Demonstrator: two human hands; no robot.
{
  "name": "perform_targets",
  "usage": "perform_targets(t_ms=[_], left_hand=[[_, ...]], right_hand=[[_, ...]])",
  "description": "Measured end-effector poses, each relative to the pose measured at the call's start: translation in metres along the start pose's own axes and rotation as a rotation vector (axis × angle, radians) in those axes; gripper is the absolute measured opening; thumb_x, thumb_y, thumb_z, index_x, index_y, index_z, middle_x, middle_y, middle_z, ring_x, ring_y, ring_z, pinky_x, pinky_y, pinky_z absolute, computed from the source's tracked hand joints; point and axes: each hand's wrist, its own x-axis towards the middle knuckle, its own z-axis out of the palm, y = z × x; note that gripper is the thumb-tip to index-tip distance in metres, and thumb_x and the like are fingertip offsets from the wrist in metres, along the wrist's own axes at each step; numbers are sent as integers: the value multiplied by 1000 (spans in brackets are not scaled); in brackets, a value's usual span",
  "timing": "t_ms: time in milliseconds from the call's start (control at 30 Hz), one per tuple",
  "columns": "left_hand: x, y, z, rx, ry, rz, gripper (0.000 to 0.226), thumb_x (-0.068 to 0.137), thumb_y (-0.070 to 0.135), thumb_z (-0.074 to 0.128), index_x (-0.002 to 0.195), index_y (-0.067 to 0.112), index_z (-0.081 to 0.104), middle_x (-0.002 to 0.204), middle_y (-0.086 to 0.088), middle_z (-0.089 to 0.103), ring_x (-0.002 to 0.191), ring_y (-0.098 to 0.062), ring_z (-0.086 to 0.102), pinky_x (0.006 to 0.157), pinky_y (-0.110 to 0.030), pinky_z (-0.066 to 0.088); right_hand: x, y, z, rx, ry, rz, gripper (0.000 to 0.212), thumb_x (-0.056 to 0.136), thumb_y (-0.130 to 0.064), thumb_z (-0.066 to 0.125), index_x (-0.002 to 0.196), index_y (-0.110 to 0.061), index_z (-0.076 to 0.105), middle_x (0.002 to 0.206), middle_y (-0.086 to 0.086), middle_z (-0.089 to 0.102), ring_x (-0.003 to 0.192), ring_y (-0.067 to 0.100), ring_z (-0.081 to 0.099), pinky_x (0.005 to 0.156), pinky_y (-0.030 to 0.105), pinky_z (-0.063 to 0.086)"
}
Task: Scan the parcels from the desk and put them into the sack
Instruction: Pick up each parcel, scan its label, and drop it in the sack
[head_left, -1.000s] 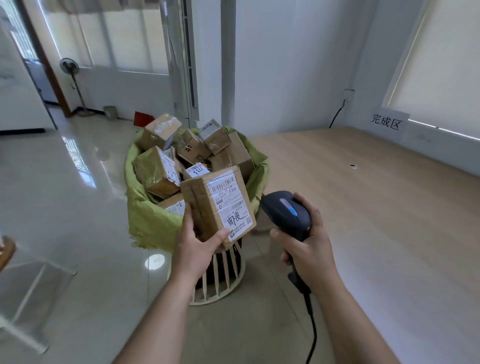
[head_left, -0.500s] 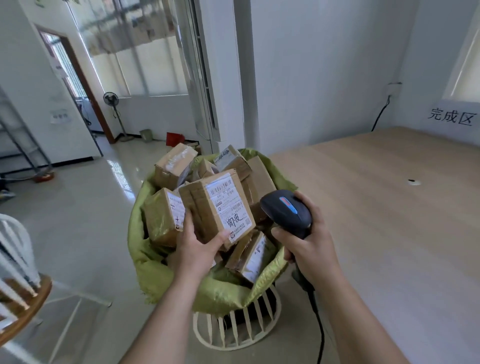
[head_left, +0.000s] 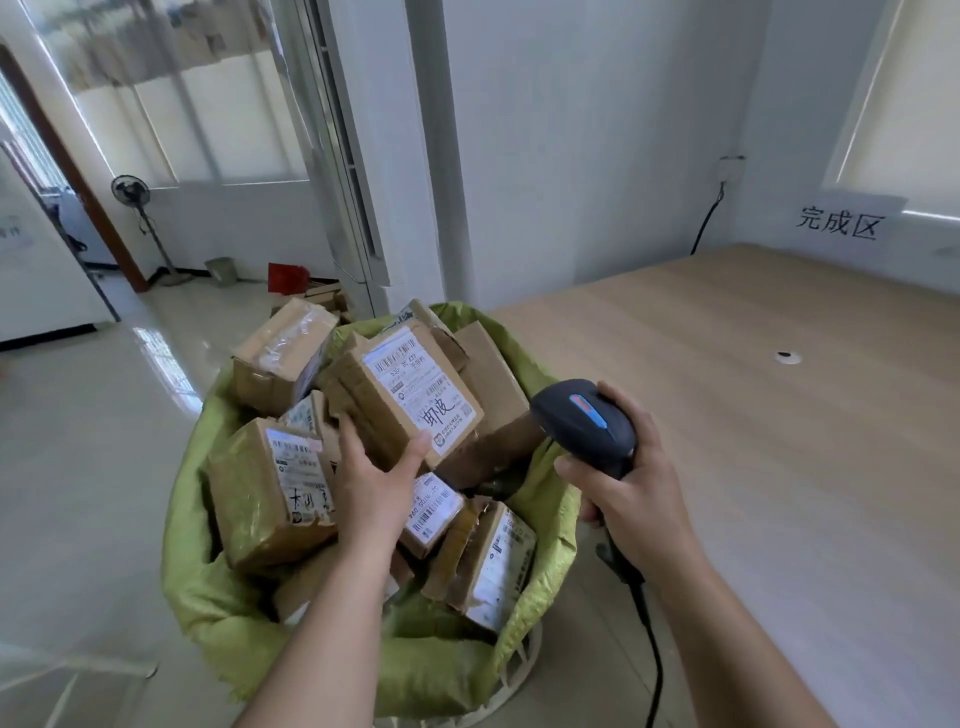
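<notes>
1. Left hand (head_left: 375, 480) at 6 o'clock of frame centre, forearm entering from bottom edge. Thumb and fingers wrapped round lower corner of labelled parcel (head_left: 402, 397); firm hold.
2. Parcel tilted, white label facing up toward camera, handwritten marks on lower part of label. Sits over open mouth of green sack (head_left: 218, 597), above the pile; contact with boxes below cannot be judged.
3. Right hand (head_left: 626, 486) at 4 o'clock, fingers curled round grip of black scanner (head_left: 584, 421). Scanner head aimed toward 9 o'clock at the parcel, just beside it, not touching. Black cable (head_left: 655, 670) dropping toward bottom edge.
4. Sack rim folded outward, resting in a pale slatted basket frame (head_left: 511, 680) seen at 5 o'clock under sack.
5. Inside sack: brown box with label (head_left: 270, 499) at 8 o'clock of held parcel; taped box (head_left: 283, 356) at 10 o'clock, leaning over rim; small labelled box (head_left: 434, 512) right under left thumb; another labelled box (head_left: 493, 564) at 5 o'clock against sack wall; plain cardboard (head_left: 493, 384) at 3 o'clock behind parcel.
6. Wooden desk (head_left: 753, 415) spanning 2 to 4 o'clock, bare top with a small cable hole.
7. Further out: white sign with black characters (head_left: 839, 223) on wall at 2 o'clock; wall socket with black lead at 1 o'clock.
8. Far at 10 o'clock: standing fan (head_left: 132, 192), red item (head_left: 287, 277) on glossy tiled floor, large windows behind.
</notes>
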Motion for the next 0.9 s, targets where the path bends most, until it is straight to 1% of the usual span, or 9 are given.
perform_targets(t_ms=[100,167,267,400,533,633,700,800,900], left_hand=[[26,1,1,196,21,-37,96,82,69,47,152,30,-6,159,-11,16,142,-36,24,101,-59,39],[33,-1,1,287,31,0,95,84,67,48,152,28,-6,158,-14,12,142,-37,21,99,-57,42],[37,-8,0,346,44,123,99,82,62,57,153,26,-3,159,-11,5,143,-34,12,103,-53,37],[47,-21,-2,421,-49,256,99,82,51,65,153,28,-1,160,-10,-6,145,-34,6,114,-51,25],[55,-26,-8,410,-38,305,79,89,35,62,152,24,16,160,-12,-3,143,-36,10,113,-53,26],[61,-23,-12,343,70,320,67,89,13,59,149,14,29,157,-22,7,142,-41,14,113,-54,22],[63,-19,-14,280,137,327,68,84,0,55,147,9,31,156,-25,9,141,-43,13,113,-55,20],[61,-14,-14,192,168,384,71,78,-5,53,145,4,33,155,-28,10,142,-44,10,115,-56,15],[53,-7,-7,104,128,492,69,76,2,55,142,2,39,153,-28,18,140,-45,18,112,-58,17]], right_hand=[[1,-2,5,-36,32,16,76,74,-1,78,122,-55,55,105,-11,67,51,7,57,46,25,48],[2,-5,10,-51,67,34,76,73,-1,78,120,-56,56,103,-7,67,47,13,54,45,26,47],[3,-8,22,-66,108,47,72,67,-9,76,118,-56,56,100,-8,69,44,14,52,43,26,46],[-2,-7,38,-64,131,73,71,65,-12,76,119,-55,56,102,-6,68,47,9,52,44,26,46],[-11,-6,50,-77,174,103,71,65,-13,75,119,-55,57,107,3,65,47,10,51,44,26,45],[-18,-6,53,-108,210,109,72,66,-12,75,121,-53,56,108,5,65,46,12,52,43,27,45],[-24,-8,52,-131,236,108,72,66,-12,75,121,-54,56,108,1,65,46,11,51,43,27,45],[-34,-9,50,-183,282,128,72,66,-13,75,121,-55,55,101,-6,68,45,14,51,43,25,45],[-44,-12,47,-211,310,142,72,66,-14,75,122,-55,54,97,-6,69,45,16,51,43,25,44]])
